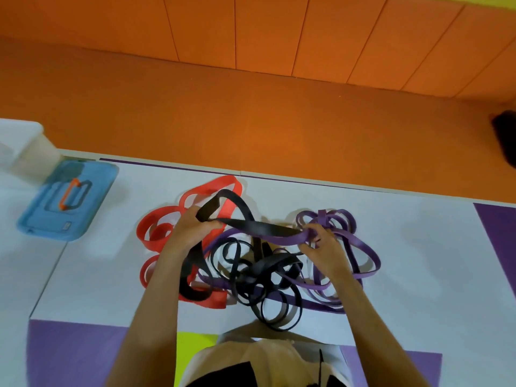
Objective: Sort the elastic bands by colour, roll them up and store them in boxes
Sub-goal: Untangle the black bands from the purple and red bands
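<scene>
A tangle of elastic bands lies on the white floor mat [418, 261]: red bands [159, 227] at the left, black bands [251, 272] in the middle, purple bands [360, 247] at the right. My left hand [192, 227] grips a wide black band [251, 226], lifted above the pile. Its other end runs to my right hand [321, 244], which grips it together with a purple band.
A blue box lid [92, 191] with an orange handle lies at the left, beside a white box [25, 146]. An orange padded wall [251, 107] borders the mat at the back. Purple mat tiles [75, 356] lie near me and at the right edge.
</scene>
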`<state>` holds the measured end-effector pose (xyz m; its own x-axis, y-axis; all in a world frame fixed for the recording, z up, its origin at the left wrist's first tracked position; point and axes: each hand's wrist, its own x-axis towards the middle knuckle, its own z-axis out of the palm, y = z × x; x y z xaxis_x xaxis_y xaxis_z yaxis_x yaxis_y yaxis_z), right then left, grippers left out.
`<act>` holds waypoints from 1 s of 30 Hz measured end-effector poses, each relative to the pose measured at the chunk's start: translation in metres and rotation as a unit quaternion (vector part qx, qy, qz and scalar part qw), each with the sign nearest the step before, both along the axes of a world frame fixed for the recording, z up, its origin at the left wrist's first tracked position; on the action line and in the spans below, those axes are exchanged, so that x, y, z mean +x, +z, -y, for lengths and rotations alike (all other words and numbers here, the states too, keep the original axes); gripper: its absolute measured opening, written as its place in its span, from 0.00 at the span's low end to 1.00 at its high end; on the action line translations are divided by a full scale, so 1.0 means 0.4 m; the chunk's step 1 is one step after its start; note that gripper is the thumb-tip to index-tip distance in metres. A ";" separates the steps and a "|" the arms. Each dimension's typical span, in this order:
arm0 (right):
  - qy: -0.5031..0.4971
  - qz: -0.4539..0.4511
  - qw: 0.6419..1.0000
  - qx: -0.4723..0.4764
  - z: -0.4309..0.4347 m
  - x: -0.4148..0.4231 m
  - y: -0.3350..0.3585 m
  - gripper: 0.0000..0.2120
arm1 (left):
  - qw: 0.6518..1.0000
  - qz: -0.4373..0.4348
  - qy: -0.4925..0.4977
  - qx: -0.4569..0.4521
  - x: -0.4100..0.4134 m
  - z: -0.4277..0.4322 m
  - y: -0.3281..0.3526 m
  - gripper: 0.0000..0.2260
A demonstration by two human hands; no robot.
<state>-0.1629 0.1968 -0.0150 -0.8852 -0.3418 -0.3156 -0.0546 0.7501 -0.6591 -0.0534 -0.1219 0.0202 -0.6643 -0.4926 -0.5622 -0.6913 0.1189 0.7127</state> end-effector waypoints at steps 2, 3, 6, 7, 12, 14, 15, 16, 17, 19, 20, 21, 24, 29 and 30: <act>0.029 -0.056 0.993 0.103 0.005 -0.002 0.012 0.19 | 0.999 -0.032 0.022 0.029 0.013 0.005 -0.007 0.31; 0.034 -0.095 0.985 0.143 0.011 0.000 0.016 0.20 | 0.998 -0.042 0.035 0.040 0.019 0.007 -0.010 0.37; 0.030 -0.159 0.977 0.138 0.027 0.006 0.027 0.20 | 0.995 -0.075 0.042 0.052 0.032 0.005 -0.020 0.44; 0.025 -0.146 0.984 0.098 0.030 0.007 0.027 0.18 | 0.994 -0.086 0.041 0.046 0.035 0.001 -0.025 0.42; -0.105 0.012 0.983 -0.151 0.026 0.014 0.023 0.12 | 0.981 -0.065 0.021 -0.180 0.045 -0.020 -0.079 0.21; -0.181 0.064 0.961 -0.198 0.011 0.008 0.019 0.08 | 0.973 -0.027 -0.011 -0.228 0.053 -0.014 -0.106 0.17; -0.220 0.094 0.945 -0.221 0.003 0.002 0.014 0.09 | 0.972 -0.009 -0.030 -0.231 0.057 -0.012 -0.119 0.16; -0.258 0.124 0.927 -0.243 -0.006 -0.003 0.009 0.11 | 0.972 0.006 -0.049 -0.230 0.063 -0.012 -0.133 0.15; -0.283 0.145 0.912 -0.260 -0.014 -0.008 0.005 0.12 | 0.970 0.021 -0.066 -0.233 0.069 -0.015 -0.146 0.13; -0.304 0.180 0.895 -0.273 -0.027 -0.014 -0.010 0.13 | 0.960 0.065 -0.098 -0.256 0.077 -0.024 -0.173 0.10; -0.305 0.197 0.891 -0.272 -0.031 -0.013 -0.017 0.14 | 0.953 0.086 -0.115 -0.265 0.078 -0.030 -0.186 0.10; -0.304 0.211 0.890 -0.267 -0.034 -0.011 -0.024 0.15 | 0.949 0.105 -0.133 -0.266 0.078 -0.035 -0.199 0.11; -0.310 0.247 0.880 -0.262 -0.035 -0.007 -0.041 0.17 | 0.942 0.142 -0.175 -0.249 0.084 -0.047 -0.233 0.16; -0.275 0.305 0.880 -0.239 -0.027 -0.001 -0.056 0.16 | 0.915 0.150 -0.180 -0.330 0.097 -0.085 -0.277 0.11; -0.274 0.311 0.882 -0.225 -0.025 -0.003 -0.061 0.15 | 0.916 0.145 -0.172 -0.331 0.096 -0.088 -0.281 0.09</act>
<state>-0.1639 0.2067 -0.0394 -0.6590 -0.1308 -0.7407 0.7126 0.2066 -0.6704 -0.0148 -0.0868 -0.0921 -0.7148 -0.5785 -0.3929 -0.6800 0.7061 0.1975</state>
